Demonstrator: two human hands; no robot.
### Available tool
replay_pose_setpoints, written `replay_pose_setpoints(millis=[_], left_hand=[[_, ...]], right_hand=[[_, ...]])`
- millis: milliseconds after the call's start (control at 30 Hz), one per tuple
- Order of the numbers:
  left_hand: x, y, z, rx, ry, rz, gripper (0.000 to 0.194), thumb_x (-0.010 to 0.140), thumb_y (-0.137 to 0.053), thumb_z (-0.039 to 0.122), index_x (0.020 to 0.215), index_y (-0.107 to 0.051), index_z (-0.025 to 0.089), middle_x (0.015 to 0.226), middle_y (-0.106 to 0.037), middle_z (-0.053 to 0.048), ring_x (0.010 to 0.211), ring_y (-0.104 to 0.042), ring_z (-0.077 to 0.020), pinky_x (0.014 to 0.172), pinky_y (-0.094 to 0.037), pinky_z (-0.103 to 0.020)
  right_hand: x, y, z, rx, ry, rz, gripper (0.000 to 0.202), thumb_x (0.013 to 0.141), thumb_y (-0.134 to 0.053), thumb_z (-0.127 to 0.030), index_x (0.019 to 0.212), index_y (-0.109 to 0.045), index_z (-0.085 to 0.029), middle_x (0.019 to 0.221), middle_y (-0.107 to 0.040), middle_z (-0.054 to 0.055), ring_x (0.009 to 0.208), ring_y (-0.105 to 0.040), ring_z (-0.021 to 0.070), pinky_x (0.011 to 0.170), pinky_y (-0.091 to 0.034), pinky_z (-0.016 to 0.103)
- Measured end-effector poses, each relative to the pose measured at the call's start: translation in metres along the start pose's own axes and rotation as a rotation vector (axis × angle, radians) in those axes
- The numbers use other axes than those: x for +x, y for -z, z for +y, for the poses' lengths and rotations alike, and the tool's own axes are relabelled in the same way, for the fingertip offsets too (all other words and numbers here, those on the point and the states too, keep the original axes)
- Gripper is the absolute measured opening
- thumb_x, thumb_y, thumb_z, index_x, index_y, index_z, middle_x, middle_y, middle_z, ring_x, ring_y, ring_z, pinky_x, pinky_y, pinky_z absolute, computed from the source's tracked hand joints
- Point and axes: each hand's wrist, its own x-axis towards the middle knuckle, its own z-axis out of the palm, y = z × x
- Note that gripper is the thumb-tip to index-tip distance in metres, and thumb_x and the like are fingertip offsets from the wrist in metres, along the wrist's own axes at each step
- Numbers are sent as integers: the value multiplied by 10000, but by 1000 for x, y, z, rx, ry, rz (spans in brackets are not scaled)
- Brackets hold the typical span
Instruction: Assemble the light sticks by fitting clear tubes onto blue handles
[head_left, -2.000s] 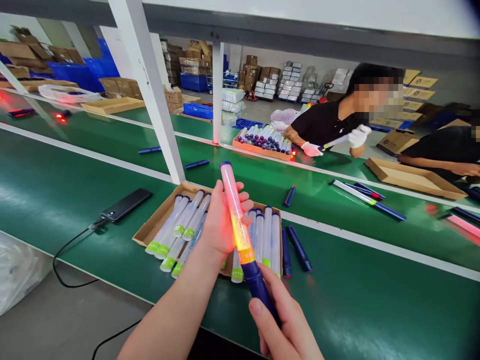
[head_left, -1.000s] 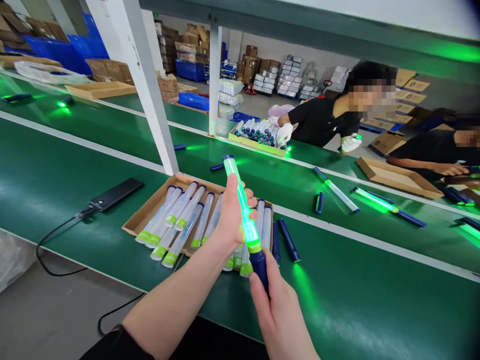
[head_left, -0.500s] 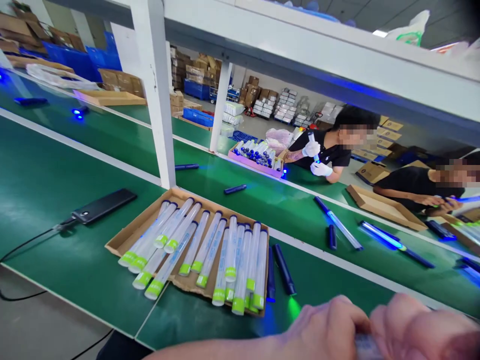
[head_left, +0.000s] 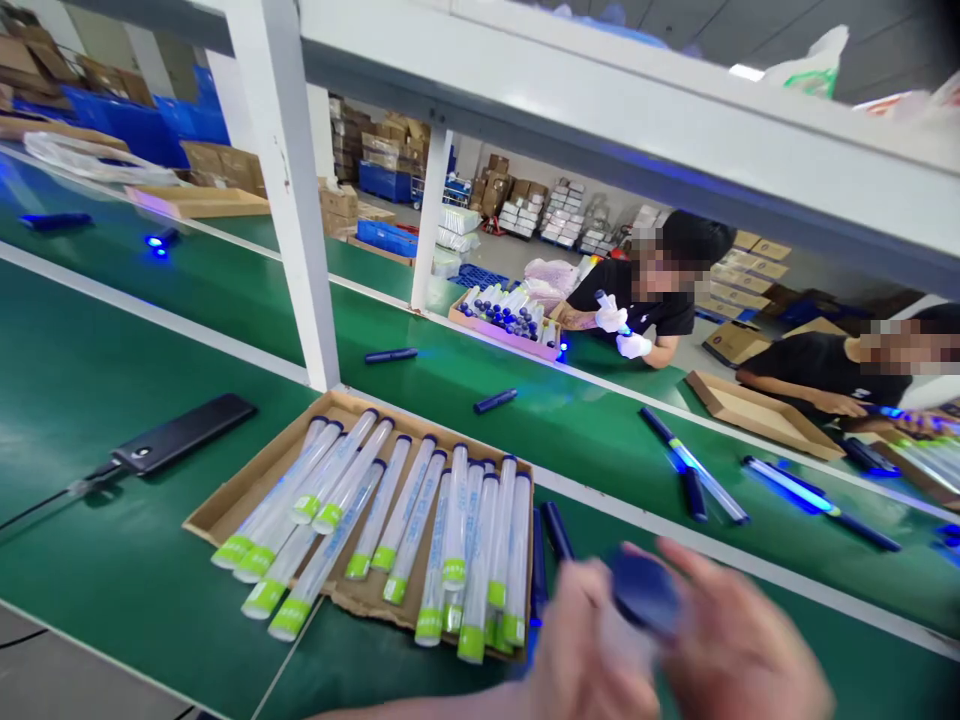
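Observation:
At the lower right, my left hand (head_left: 581, 640) is wrapped round a clear tube (head_left: 626, 650) with a dark blue cap (head_left: 645, 592) at its upper end. My right hand (head_left: 739, 640) is beside the cap, blurred, with fingers spread and raised; whether it touches the cap is hard to tell. Left of my hands, a cardboard tray (head_left: 217, 497) holds several clear tubes with blue caps and green bands. Two dark blue sticks, one of them this blue stick (head_left: 556, 530), lie between the tray and my left hand.
A black phone-like device (head_left: 184, 432) with a cable lies at left. Blue sticks and lit tubes (head_left: 709, 480) rest on the green belt (head_left: 442, 375). A white post (head_left: 281, 190) and overhead beam frame the view. Across the belt, two people handle tubes near trays.
The tube's capped end has come into view between my hands. My right hand has opened. Sticks on the belt have shifted right, and the view has moved slightly.

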Motion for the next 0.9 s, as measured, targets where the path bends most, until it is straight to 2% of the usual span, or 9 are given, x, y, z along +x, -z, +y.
replay_pose_setpoints(millis=[67, 133, 200, 300, 367, 500, 667, 800, 900], left_hand=[[8, 28, 8, 80, -22, 175, 484, 1073, -372, 611, 1317, -548, 231, 1258, -651, -165, 1170, -616, -314, 1010, -533, -448], [22, 62, 11, 313, 20, 342, 479, 1076, -435, 543, 1406, -442, 197, 1382, -575, -201, 1293, -567, -325, 1119, -472, -478], [32, 94, 7, 708, 228, 417, 568, 1011, -614, 417, 1454, -395, 136, 1416, -540, -248, 1366, -527, -388, 1145, -434, -543], [31, 131, -8, 1109, 643, 358, 542, 958, -639, 227, 1436, -438, 69, 1369, -568, -295, 1336, -556, -490, 1054, -462, -612], [20, 148, -19, 1112, 740, 329, 396, 995, -536, 193, 1368, -481, 73, 1312, -615, -279, 1249, -638, -463, 981, -505, -560], [3, 168, -36, 964, 663, 385, 266, 1015, -381, 175, 1267, -467, 160, 1147, -703, -165, 1110, -714, -355, 924, -516, -470], [2, 171, -32, 214, 354, 763, 243, 1032, -404, 359, 1250, -442, 260, 924, -657, -36, 792, -659, -252, 727, -553, -392], [10, 162, -14, -320, 289, 961, 409, 950, -659, 474, 1254, -470, 277, 902, -636, -4, 680, -577, -169, 528, -516, -265], [20, 159, -2, -530, 205, 975, 544, 775, -880, 377, 1151, -513, 234, 817, -621, 19, 614, -528, -123, 477, -474, -209]], right_hand=[[13, -23, -2, 5, -76, -96, 680, 847, -778, -730, 1369, -691, -302, 1245, -750, 140, 1155, -717, 396, 888, -628, 449], [47, -35, 3, -38, -227, -164, 624, 926, -668, -740, 1321, -700, -259, 1057, -773, 109, 941, -750, 337, 793, -622, 421], [102, -32, 16, -122, -324, -133, 583, 998, -613, -674, 1350, -643, -210, 847, -716, 29, 679, -684, 244, 662, -590, 378], [192, -9, 42, -289, -480, -34, 348, 1052, -685, -438, 1274, -658, -171, 1026, -724, 44, 804, -707, 201, 756, -617, 375], [236, -3, 56, -386, -569, 20, 302, 1049, -714, -368, 1274, -672, -171, 1221, -708, 82, 1002, -720, 237, 877, -628, 435], [282, -47, 62, -448, -630, 52, 374, 1048, -716, -359, 1375, -639, -194, 1410, -641, 114, 1184, -681, 294, 986, -606, 511], [311, -114, 50, -253, -650, -66, 372, 1048, -718, -376, 1358, -644, -185, 1329, -680, 104, 1089, -716, 268, 919, -634, 473], [297, -108, 37, 62, -602, -161, 321, 1056, -708, -363, 1311, -655, -176, 1238, -701, 85, 979, -726, 228, 831, -646, 407], [246, -87, 18, 353, -518, -258, 299, 1081, -651, -422, 1241, -651, -169, 1040, -697, 38, 760, -676, 157, 660, -601, 299]])
